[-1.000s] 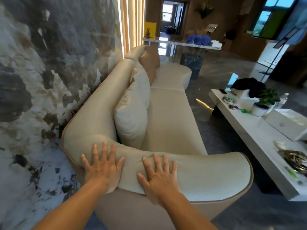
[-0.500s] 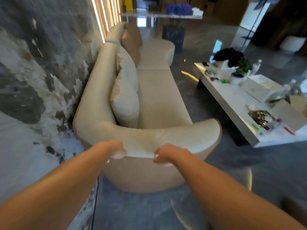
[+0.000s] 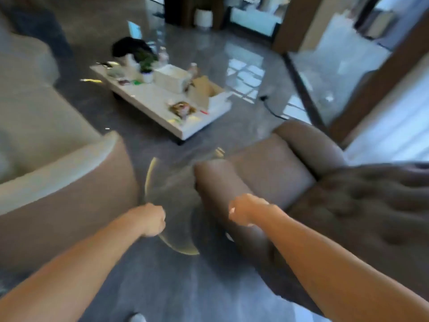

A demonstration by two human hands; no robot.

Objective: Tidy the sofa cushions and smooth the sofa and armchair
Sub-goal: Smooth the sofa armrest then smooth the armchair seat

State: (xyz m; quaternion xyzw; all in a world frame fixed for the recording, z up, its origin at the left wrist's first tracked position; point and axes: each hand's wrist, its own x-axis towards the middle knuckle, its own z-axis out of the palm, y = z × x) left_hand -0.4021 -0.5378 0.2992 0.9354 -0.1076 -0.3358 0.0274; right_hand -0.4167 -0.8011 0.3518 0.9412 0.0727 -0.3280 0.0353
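The cream sofa (image 3: 46,145) fills the left side, its rounded arm end nearest me. A brown armchair (image 3: 274,168) with a tufted back stands at the right. My left hand (image 3: 152,219) is curled into a fist with nothing in it, in the gap between the two seats above a round glass side table (image 3: 169,189). My right hand (image 3: 246,209) is also closed and holds nothing, just over the armchair's near arm; whether it touches the arm is blurred. The sofa cushions are out of view.
A low white coffee table (image 3: 162,101) with a plant, boxes and small clutter stands ahead on the glossy dark floor. A cable lies on the floor at the right. Glass doors and a bright window run along the right side.
Both hands have let go of the sofa arm and closed into fists. My view has swung right, from the sofa along the wall to the gap between sofa and armchair.
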